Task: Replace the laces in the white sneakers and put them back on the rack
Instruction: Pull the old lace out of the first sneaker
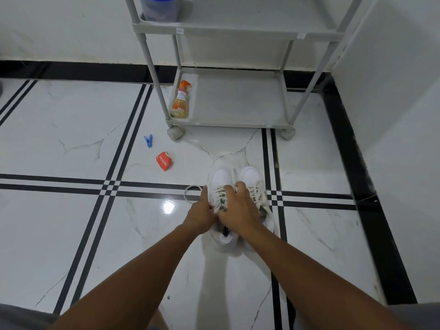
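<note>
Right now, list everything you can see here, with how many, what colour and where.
white sneakers: two, white, side by side on the floor before the rack
lace: one loose loop, white, floor left of the sneakers
rack: one, grey, wheeled, against the wall
spray bottle: one, orange, lying on the rack's bottom shelf
jar: one, blue-lidded, upper shelf
clothes peg: one, blue, floor
packet: one, red, crumpled, floor
left hand: at the left sneaker's laces
right hand: on top of the sneakers
</note>
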Demonstrator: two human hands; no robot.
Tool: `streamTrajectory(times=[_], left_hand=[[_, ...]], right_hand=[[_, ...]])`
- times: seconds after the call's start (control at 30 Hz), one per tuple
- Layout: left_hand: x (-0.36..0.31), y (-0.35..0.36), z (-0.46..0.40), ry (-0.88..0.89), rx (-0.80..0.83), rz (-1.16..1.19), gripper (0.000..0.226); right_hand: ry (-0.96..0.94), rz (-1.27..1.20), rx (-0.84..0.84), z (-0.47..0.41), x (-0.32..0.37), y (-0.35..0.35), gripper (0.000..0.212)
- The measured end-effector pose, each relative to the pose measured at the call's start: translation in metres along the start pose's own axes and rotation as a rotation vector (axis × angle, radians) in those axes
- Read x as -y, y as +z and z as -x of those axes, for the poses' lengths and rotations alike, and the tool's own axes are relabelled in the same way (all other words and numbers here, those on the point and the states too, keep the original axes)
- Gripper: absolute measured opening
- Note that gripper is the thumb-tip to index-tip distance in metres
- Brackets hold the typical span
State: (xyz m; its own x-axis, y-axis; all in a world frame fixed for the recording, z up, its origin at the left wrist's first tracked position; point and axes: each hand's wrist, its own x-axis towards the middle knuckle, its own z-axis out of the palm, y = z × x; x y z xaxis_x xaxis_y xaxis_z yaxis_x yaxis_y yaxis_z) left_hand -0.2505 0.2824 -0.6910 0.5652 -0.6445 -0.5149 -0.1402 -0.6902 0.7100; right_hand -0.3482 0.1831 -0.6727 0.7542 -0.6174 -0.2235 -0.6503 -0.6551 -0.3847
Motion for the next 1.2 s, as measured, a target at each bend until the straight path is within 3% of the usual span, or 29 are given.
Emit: streamTrajectory(times=[0.17,0.27,0.37,0.57,0.77,0.87,0.97,1.03,1.2], left_hand=[[0.008,0.002,0.001,0.034,-0.015,-0.110,0.090],[0.015,-0.005,-0.001,0.036,-0.133,-0.053,0.060],[0.016,-0.006,-0.002,-0.003,-0.183,0.021,0.045],[0.017,-0.001,-0.001,0.061,-0.118,0.028,0.052],[0.018,0.001,0.003,0.092,-0.062,0.096,0.071],[0.018,0.001,0.004,0.071,-0.036,0.127,0.075],[0.019,0.001,0.004,0.053,-0.050,0.156,0.070],[0.019,0.001,0.004,0.062,-0.073,0.158,0.060],[0.022,0.002,0.003,0.103,-0.103,0.132,0.056]], right_hand=[[0.058,-0.019,0.075,-0.005,0.000,0.012,0.042],[0.168,-0.193,0.054,-0.014,-0.021,0.005,0.040],[0.236,-0.344,0.052,-0.016,-0.033,-0.003,0.037],[-0.168,0.292,0.002,0.000,-0.002,0.012,0.039],[-0.091,0.330,-0.031,-0.002,0.008,0.023,0.027],[-0.093,0.199,-0.008,-0.005,0.005,0.021,0.022],[0.223,-0.220,-0.236,-0.009,-0.005,0.014,0.014],[0.362,-0.359,-0.276,-0.008,-0.011,0.012,0.013],[-0.009,0.006,0.018,0.002,0.002,0.018,0.038]])
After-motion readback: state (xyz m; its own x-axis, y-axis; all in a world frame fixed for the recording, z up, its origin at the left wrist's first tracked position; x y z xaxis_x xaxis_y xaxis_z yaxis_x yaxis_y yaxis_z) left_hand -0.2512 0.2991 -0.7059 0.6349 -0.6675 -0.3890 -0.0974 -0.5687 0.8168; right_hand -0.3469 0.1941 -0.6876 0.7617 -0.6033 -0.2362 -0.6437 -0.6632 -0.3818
